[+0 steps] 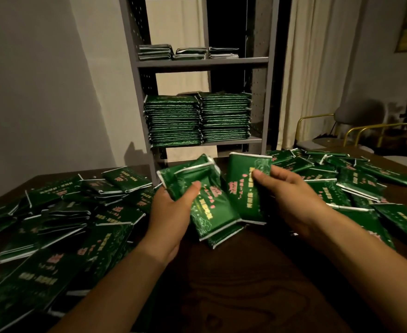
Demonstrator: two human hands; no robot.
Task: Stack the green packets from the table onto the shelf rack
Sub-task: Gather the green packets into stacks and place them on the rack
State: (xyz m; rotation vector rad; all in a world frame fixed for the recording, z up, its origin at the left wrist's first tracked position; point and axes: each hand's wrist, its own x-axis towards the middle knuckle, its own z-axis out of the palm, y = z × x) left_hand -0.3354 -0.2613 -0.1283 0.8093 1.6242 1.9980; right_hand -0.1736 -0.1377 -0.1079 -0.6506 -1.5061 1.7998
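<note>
My left hand grips a small bundle of green packets, fanned out above the dark wooden table. My right hand holds one more green packet upright beside that bundle, thumb on its face. Loose green packets lie in heaps on the table at the left and at the right. The grey shelf rack stands behind the table. Its lower shelf carries two tall stacks of packets. The upper shelf has three short stacks.
A white wall is at the left and a cream curtain hangs right of the rack. Chairs with gold frames stand at the far right behind the table. Bare tabletop shows between my forearms.
</note>
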